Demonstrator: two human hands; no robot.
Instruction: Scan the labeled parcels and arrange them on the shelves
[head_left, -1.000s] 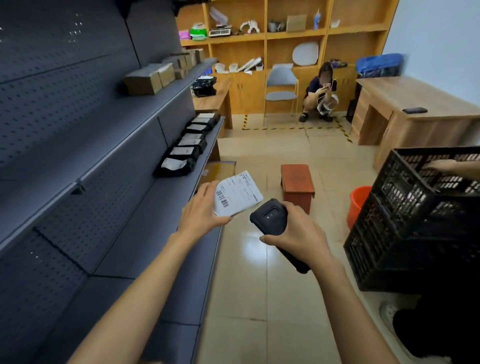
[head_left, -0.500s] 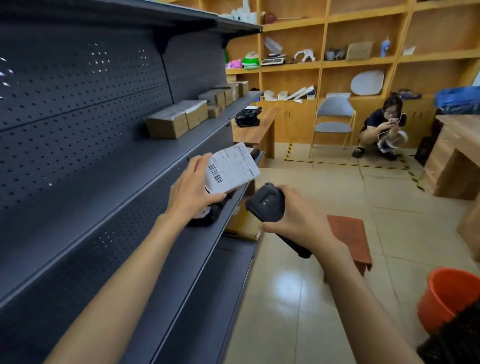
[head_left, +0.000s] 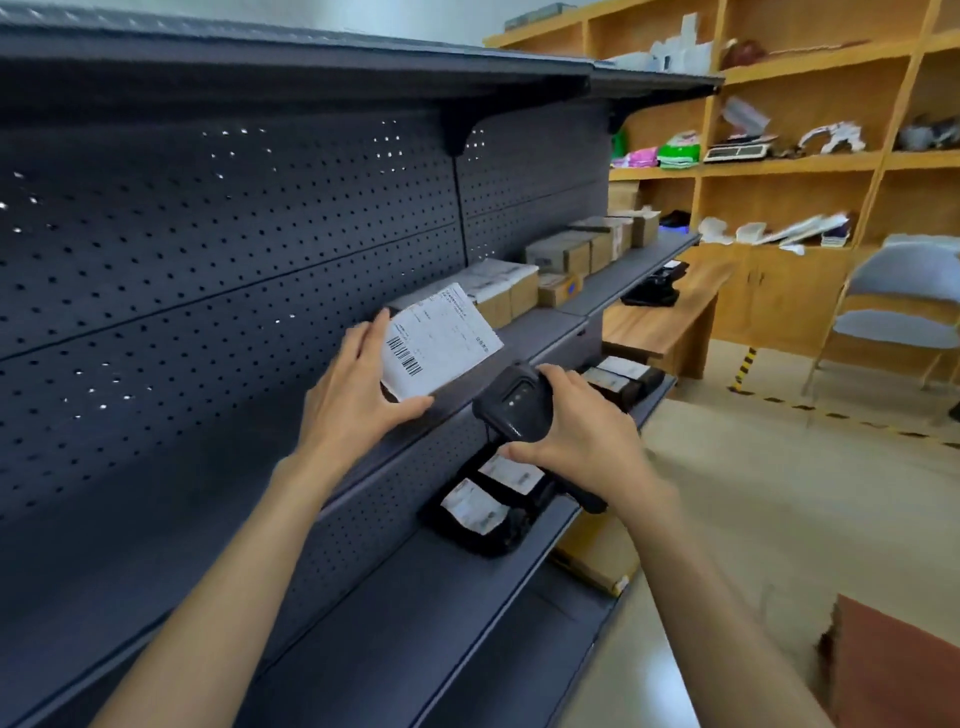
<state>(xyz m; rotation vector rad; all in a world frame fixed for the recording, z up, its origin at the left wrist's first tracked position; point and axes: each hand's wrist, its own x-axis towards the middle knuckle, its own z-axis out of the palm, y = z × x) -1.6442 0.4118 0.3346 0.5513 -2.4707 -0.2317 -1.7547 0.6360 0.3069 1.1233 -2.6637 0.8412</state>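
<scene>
Head view, looking down and left along a dark grey perforated-metal shelf unit (head_left: 218, 270). I see the left hand (head_left: 358, 395) wrapped around a labelled parcel (head_left: 441, 338), thumb along its lower front edge and fingers spread over its left side; the white shipping label with its barcode faces the camera. The parcel is tilted and sits at the front edge of the middle shelf (head_left: 524, 343); I cannot tell whether it rests on the shelf or is held just above it. Behind it on the same shelf stands a row of cardboard boxes (head_left: 566, 257), running away toward the far end, the nearest just beside the held parcel. The right hand (head_left: 582, 431) is clenched around a black handheld barcode scanner (head_left: 514, 400), its head pointing up and left toward the parcel, just beside it but not touching. Below, on the lower shelf (head_left: 415, 613), lie black poly-bag parcels (head_left: 483, 512) with white labels, the nearest directly under the scanner, others farther along (head_left: 621, 379). In the background are wooden wall shelves (head_left: 800, 161) with assorted items, a wooden desk (head_left: 670, 322), a grey folding chair (head_left: 904, 306) and, at bottom right, a reddish-brown stool (head_left: 904, 660) on the tiled floor
</scene>
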